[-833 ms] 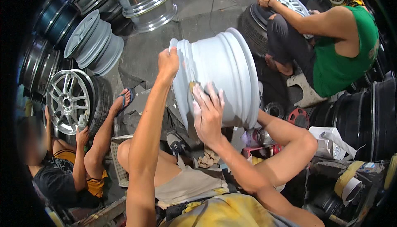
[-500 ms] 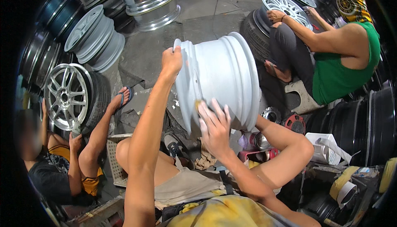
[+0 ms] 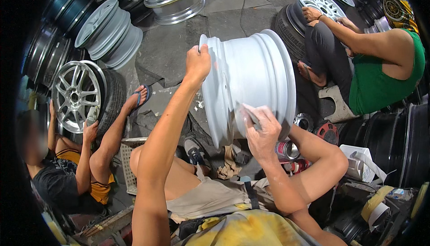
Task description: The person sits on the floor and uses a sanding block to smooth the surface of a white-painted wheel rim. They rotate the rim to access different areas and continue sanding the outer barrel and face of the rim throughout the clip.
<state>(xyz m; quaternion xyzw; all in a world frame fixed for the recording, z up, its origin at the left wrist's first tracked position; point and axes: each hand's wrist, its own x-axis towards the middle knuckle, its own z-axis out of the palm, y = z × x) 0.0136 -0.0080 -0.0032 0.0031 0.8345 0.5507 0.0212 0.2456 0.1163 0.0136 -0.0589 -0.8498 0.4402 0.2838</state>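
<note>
A light grey wheel rim [image 3: 255, 78] lies on its side in front of me, above my knees, its barrel facing up. My left hand [image 3: 197, 62] is closed round its left flange at the top. At the lower part of the barrel, my right hand [image 3: 263, 132] pinches a small folded piece of sandpaper [image 3: 244, 111], its fingers dusted white. The sandpaper's edge is at the barrel's surface; whether it touches I cannot tell. My right hand covers part of the rim's lower side.
A person in green at right handles a white wheel [image 3: 319, 0] on a tyre [image 3: 289, 33]. Another, at left, holds a silver spoked wheel [image 3: 76, 96]. Stacked grey rims [image 3: 109, 33], a plastic basket [image 3: 128, 167], a can [image 3: 287, 149] and black rims [image 3: 385, 138] stand around.
My right hand has turned and moved right along the barrel, its fingers now pinched round the sandpaper instead of spread. The rim and my left hand sit farther right and slightly higher in view.
</note>
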